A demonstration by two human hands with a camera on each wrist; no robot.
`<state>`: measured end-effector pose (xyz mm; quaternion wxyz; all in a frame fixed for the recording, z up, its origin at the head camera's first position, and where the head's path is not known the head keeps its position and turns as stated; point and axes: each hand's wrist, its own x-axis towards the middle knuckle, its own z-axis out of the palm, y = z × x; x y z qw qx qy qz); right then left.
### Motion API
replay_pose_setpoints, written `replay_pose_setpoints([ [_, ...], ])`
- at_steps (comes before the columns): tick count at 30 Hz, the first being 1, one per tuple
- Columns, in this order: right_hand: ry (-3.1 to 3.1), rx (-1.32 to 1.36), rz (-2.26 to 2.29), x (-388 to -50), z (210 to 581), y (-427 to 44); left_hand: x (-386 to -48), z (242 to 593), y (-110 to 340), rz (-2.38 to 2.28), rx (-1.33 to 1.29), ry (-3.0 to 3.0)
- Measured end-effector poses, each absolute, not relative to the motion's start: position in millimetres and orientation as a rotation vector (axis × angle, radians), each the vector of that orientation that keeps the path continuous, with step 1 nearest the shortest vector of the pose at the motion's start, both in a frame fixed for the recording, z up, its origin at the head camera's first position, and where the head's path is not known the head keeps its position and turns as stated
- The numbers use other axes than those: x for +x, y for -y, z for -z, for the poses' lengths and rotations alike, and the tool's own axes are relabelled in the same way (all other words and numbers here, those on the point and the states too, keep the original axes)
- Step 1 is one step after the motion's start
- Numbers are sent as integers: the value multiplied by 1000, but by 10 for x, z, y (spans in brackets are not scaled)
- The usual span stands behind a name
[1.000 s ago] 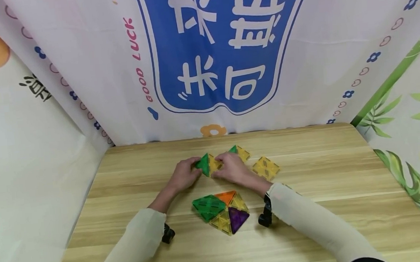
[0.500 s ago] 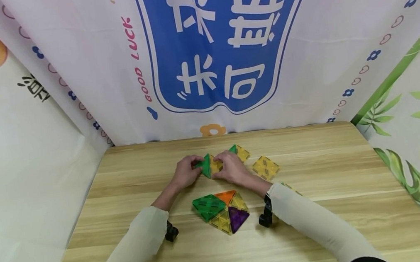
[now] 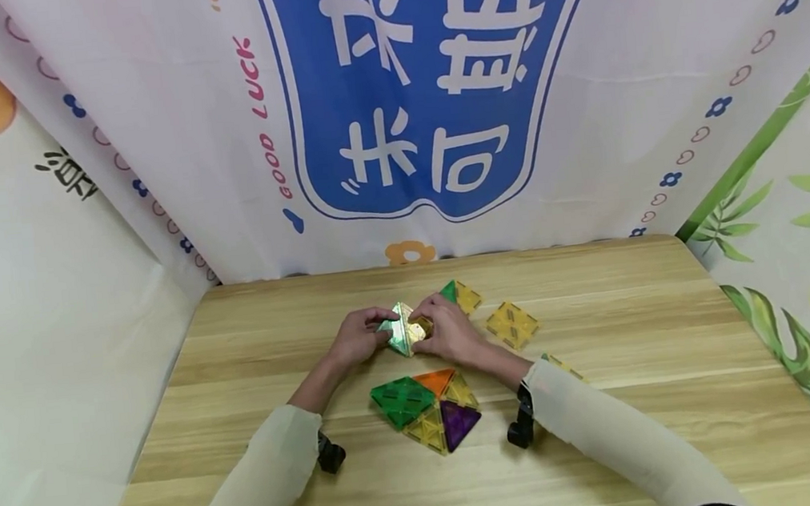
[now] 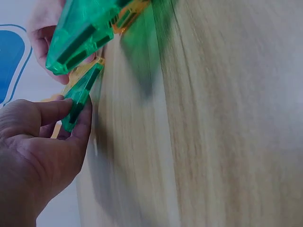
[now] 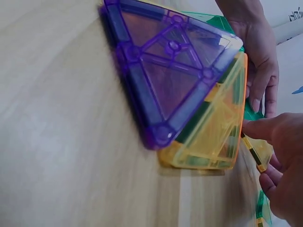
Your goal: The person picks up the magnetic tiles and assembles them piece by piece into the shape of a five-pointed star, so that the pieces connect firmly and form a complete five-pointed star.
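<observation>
At the middle of the table, my left hand [image 3: 357, 337] pinches a green triangular magnetic tile [image 4: 78, 101] between thumb and fingers. Edge to edge with it is a yellow magnetic tile [image 5: 261, 150], pinched by my right hand [image 3: 451, 331] and partly covered by its fingers. Both tiles look tilted and catch a bright glare in the head view. Nearer to me lies a cluster of tiles: green [image 3: 403, 400], orange [image 3: 435, 380], purple [image 3: 458, 423] and yellow [image 3: 428, 429]. The purple triangle stands large in the right wrist view.
Behind my right hand lies a small green tile [image 3: 448, 290] against a yellow one [image 3: 467, 296]. A yellow square tile [image 3: 512, 325] is to the right. Another yellow piece [image 3: 565, 366] is half hidden by my right sleeve. A printed cloth [image 3: 555, 228] hangs at the table's back edge.
Both hands have brought the green and yellow tiles slightly toward me and tilted them, so light now glints off them. The cluster and the other tiles have stayed put.
</observation>
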<state>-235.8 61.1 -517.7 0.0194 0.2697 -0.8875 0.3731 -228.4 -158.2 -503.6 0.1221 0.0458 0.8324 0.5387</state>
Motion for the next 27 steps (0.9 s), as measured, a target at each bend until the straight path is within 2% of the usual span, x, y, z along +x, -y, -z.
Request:
replay_pose_setpoints([
  [14,2745,719,-1878,-2262,5066,-876,-2079,4908,1569,-1735,95,-2193],
  [27,2710,695,-2190,-2109,4986,-1092,-1877,4820,1531,-1771,168,-2030],
])
